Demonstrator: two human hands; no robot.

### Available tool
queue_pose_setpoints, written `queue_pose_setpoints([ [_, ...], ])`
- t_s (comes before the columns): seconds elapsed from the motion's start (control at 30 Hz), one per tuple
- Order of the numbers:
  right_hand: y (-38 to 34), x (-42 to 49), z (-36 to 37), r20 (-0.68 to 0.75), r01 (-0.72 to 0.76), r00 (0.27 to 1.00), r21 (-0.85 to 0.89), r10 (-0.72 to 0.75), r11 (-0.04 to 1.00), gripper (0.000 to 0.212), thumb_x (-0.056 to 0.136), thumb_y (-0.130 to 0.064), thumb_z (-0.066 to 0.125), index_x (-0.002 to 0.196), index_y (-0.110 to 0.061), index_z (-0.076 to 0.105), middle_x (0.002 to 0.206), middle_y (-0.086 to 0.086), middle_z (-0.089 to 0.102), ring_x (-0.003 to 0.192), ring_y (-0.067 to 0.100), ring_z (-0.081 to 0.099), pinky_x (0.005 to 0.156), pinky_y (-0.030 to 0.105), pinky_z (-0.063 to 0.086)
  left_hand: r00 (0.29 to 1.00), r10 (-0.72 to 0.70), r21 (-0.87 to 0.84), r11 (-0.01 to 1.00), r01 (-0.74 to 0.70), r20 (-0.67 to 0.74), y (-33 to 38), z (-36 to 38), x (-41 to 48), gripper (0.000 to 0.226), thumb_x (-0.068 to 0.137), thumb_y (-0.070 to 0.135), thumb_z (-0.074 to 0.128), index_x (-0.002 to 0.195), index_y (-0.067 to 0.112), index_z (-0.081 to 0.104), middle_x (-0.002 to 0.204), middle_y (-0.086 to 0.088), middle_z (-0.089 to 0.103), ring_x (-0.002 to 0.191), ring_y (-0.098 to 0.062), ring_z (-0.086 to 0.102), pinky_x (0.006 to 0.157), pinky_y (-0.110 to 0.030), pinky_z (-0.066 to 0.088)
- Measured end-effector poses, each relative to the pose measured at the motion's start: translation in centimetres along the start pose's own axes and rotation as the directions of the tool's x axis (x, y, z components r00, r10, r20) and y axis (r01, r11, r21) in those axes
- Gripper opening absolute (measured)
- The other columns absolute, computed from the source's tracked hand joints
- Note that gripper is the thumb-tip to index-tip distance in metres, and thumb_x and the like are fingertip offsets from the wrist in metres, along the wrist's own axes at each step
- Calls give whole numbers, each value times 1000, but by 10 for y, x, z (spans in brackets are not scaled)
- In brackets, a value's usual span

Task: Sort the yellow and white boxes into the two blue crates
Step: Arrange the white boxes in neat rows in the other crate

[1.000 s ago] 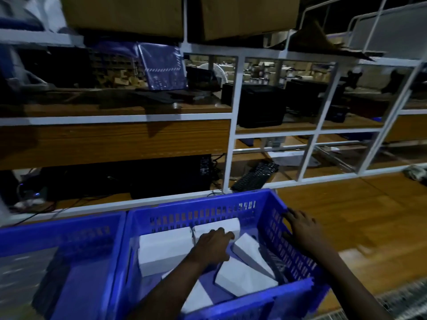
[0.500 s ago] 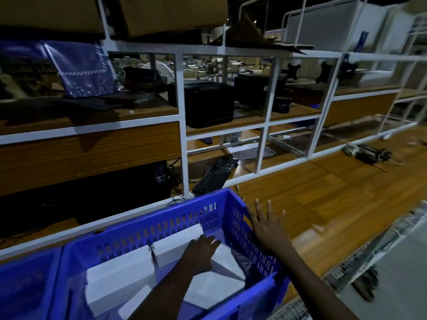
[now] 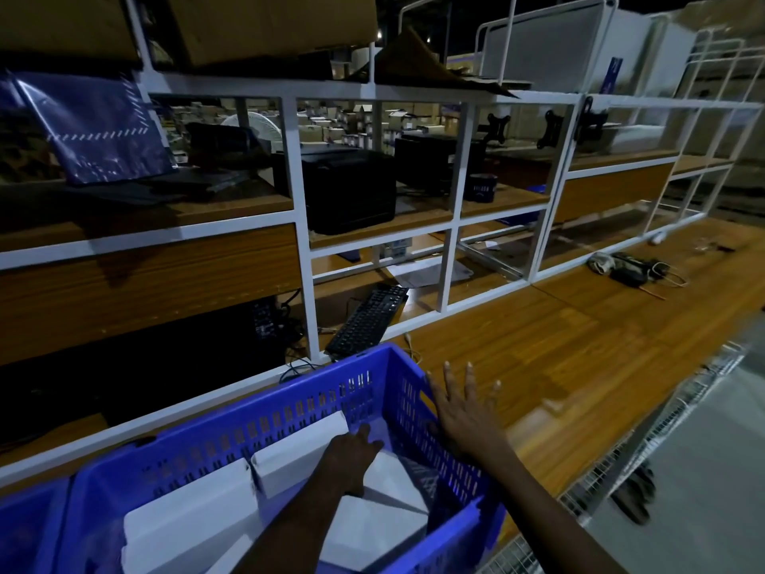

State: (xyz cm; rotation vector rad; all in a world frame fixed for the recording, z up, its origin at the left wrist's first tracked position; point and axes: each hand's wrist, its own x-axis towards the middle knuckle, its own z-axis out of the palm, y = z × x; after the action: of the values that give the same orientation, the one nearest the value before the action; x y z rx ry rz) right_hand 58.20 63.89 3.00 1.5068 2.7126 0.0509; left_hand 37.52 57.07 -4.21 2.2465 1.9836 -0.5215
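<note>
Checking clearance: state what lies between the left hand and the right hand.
The blue crate's slotted side wall: left hand inside among white boxes, right hand outside. Head view.

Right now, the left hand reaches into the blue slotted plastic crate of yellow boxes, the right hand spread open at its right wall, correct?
No: in the head view the rectangular boxes in the blue slotted plastic crate are white, not yellow.

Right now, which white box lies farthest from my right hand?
The large white box at the blue crate's left end; the others lie nearer the right hand.
</note>
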Motion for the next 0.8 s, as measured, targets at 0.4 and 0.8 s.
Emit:
queue_pose_setpoints([
  [0.4, -3, -5, -5, -44, -58, 997, 139, 64, 989, 83, 85, -73, 10, 153, -30, -10, 160, 12, -16, 145, 42, -17, 108, 69, -6, 989, -76, -165, 985, 55, -127, -9, -10, -26, 107, 62, 45, 81, 150, 19, 26, 146, -20, 34, 116, -38, 55, 95, -43, 47],
  [0.8, -104, -3, -28, -160, 170, 984, 748, -74, 642, 12, 96, -23, 50, 104, -32, 53, 87, -9, 63, 85, 10, 63, 62, 9, 39, 861, -399, -516, 833, 198, -314, -54, -11, -115, 110, 61, 58, 71, 153, 27, 19, 154, 0, 33, 138, -23, 38, 111, -39, 36],
])
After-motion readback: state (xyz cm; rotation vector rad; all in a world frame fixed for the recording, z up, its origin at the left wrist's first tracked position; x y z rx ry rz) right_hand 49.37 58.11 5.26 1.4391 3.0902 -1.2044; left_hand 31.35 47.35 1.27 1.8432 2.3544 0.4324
